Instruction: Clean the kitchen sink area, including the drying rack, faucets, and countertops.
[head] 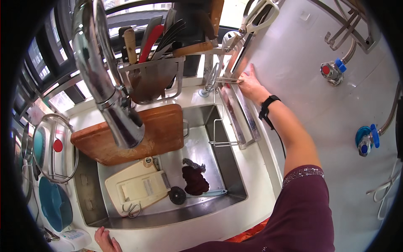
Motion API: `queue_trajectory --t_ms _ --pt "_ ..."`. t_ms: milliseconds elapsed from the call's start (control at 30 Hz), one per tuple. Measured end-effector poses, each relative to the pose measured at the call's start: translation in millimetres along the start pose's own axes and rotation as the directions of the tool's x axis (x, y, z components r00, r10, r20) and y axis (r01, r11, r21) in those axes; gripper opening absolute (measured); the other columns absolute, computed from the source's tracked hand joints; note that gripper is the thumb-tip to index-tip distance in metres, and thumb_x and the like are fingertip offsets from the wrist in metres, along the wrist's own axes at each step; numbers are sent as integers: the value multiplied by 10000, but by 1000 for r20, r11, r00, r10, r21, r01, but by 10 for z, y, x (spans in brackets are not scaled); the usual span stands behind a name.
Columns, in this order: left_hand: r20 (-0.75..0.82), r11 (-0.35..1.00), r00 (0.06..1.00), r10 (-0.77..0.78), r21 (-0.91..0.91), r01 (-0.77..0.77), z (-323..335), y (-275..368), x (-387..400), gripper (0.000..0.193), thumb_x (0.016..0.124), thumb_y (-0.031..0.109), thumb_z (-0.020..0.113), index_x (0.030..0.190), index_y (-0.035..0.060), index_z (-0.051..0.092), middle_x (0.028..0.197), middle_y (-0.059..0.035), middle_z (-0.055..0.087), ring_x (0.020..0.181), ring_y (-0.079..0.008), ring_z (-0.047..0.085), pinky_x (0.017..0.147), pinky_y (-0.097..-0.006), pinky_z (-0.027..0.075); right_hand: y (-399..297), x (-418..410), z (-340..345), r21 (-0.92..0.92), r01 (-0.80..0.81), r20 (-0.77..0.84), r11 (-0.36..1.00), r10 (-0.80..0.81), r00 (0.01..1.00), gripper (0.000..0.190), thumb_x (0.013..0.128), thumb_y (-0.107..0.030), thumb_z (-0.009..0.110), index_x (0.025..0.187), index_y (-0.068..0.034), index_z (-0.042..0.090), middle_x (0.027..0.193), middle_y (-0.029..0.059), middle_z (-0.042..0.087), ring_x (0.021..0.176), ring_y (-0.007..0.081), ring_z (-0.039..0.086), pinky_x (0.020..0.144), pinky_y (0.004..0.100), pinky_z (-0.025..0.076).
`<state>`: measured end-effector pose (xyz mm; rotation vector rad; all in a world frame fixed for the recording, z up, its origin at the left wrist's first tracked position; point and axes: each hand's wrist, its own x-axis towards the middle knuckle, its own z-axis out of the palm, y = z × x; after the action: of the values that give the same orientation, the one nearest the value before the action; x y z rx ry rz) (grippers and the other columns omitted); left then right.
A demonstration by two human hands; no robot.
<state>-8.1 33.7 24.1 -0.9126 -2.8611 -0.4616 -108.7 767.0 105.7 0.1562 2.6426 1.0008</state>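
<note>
My right hand (250, 85) is at the wall beside a narrow metal rack (234, 116), gripping its upper part by thin metal rods. One finger points up against the wall; the other fingertips are partly hidden. My left hand (106, 240) rests at the counter's front edge, fingers loosely bent, holding nothing. Before me, the steel sink (201, 135) holds a brown wooden cutting board (163, 132) leaning at the back, a cream grater board (138, 186), a dark cloth (194, 181) with a grey scouring pad (193, 164), and a brush (178, 195) with a pale blue handle.
A chrome faucet (110, 104) overhangs the sink. Behind stands a knife holder (154, 78) with several handles; scissors (259, 15) hang at its right. A blue basin (56, 204) and a wire rack (55, 148) line the left. Two valves (330, 72) project from the right wall.
</note>
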Motion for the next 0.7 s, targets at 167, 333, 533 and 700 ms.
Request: queue_trajectory --t_ms 167,333,533,700 --pt "-2 1000 1000 -17 -19 17 31 13 23 311 841 103 511 1131 -10 506 1195 -215 491 1127 -390 412 972 -477 302 -43 -427 429 -25 53 -418 998 -59 906 264 862 -191 428 1049 -51 551 1012 71 578 1054 205 480 1008 673 150" --pt "-13 999 1000 -7 -41 7 35 15 45 302 843 118 516 1121 0 515 1193 -203 497 1121 -386 421 967 -478 304 -292 -1146 241 -72 24 -338 997 -47 940 250 846 -181 450 991 -31 588 1056 64 575 1100 191 453 1037 646 127" --pt "-74 998 997 38 -44 -41 55 13 42 317 825 116 540 1121 4 516 1180 -194 511 1114 -379 437 956 -475 316 -706 -2170 29 1 9 -146 1000 -9 989 377 811 -195 493 1114 25 539 1201 125 508 1205 235 393 1051 629 114" --pt "-95 995 995 13 -93 -22 52 25 -25 374 738 -4 505 1110 -11 472 1215 -214 455 1168 -396 379 1003 -473 262 -1100 -2781 -113 57 -71 -4 996 71 997 327 812 -228 519 1022 15 579 1118 126 537 1094 252 448 1025 502 270"
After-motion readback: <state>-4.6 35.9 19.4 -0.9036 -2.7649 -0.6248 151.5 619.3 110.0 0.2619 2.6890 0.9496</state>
